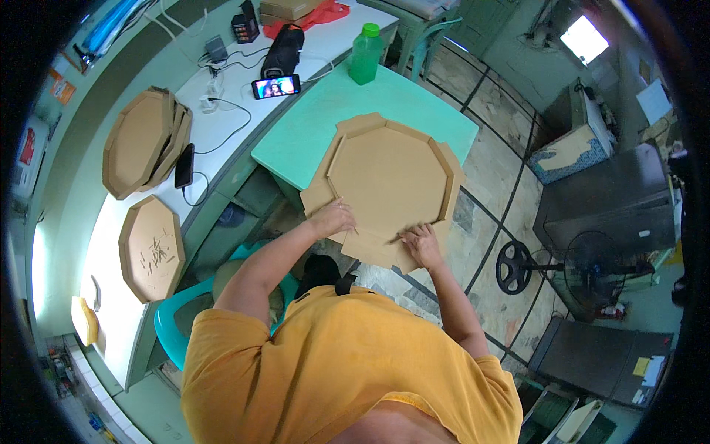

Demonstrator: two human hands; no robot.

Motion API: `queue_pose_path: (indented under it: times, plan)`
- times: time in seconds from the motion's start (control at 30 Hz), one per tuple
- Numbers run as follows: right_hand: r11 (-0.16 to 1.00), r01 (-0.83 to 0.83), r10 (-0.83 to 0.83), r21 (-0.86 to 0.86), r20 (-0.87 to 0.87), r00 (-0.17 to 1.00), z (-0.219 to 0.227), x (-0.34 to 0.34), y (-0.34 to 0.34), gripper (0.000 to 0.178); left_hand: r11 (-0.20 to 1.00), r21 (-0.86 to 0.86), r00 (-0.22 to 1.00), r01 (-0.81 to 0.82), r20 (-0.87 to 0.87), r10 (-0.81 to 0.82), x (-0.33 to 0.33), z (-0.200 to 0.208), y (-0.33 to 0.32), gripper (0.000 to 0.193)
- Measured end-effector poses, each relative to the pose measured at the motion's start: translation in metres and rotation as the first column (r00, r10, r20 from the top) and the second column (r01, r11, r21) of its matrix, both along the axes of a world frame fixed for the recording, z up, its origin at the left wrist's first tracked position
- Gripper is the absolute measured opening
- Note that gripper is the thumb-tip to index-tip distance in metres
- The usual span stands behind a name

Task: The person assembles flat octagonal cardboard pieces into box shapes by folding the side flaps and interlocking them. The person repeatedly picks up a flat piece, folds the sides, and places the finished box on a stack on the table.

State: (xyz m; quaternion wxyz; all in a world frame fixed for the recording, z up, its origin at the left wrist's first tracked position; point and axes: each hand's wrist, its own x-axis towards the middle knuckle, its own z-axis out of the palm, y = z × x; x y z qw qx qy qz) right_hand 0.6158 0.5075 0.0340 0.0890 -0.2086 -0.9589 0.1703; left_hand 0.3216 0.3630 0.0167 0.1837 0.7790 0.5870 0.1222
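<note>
A brown octagonal cardboard box (392, 174) lies on the green table in front of me. Its far and side walls stand folded up, while the flaps nearest me lie flat and reach past the table's near edge. At the box's near left edge, my left hand (333, 219) is closed with its fingers on the cardboard. My right hand (420, 244) pinches a small bent piece of cardboard at the near right corner; whether that is a flap or a loose scrap I cannot make out.
A green bottle (365, 54) stands on the table's (310, 126) far edge. On the white counter at left are stacked octagonal trays (137, 140), a tray of cardboard scraps (151, 248), a propped phone (276, 86) and another phone (184, 166). A black fan (592, 270) stands at right.
</note>
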Motion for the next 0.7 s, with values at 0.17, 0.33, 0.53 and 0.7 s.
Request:
queue_pose_path:
  times: [0.17, 0.33, 0.53, 0.7]
  plan:
    - [0.991, 0.119, -0.129, -0.063, -0.189, 0.973, -0.008, -0.011, -0.005, 0.011, 0.993, 0.083, 0.996, -0.083, 0.001, 0.084, 0.010, -0.007, 0.002, 0.021]
    - [0.983, 0.064, -0.013, 0.170, -0.285, 0.958, -0.025, -0.001, -0.020, 0.020, 0.982, 0.088, 0.984, -0.165, 0.089, 0.157, 0.016, -0.013, 0.004, 0.019]
    - [0.978, -0.030, 0.039, 0.206, -0.038, 0.999, -0.008, 0.017, -0.041, 0.062, 0.987, 0.054, 0.987, -0.152, 0.066, 0.149, 0.012, -0.019, -0.001, 0.025]
    - [0.959, -0.031, 0.004, 0.281, 0.095, 0.995, 0.004, 0.015, -0.053, 0.069, 0.953, 0.302, 0.998, -0.005, 0.060, -0.013, 0.006, -0.011, -0.012, 0.033]
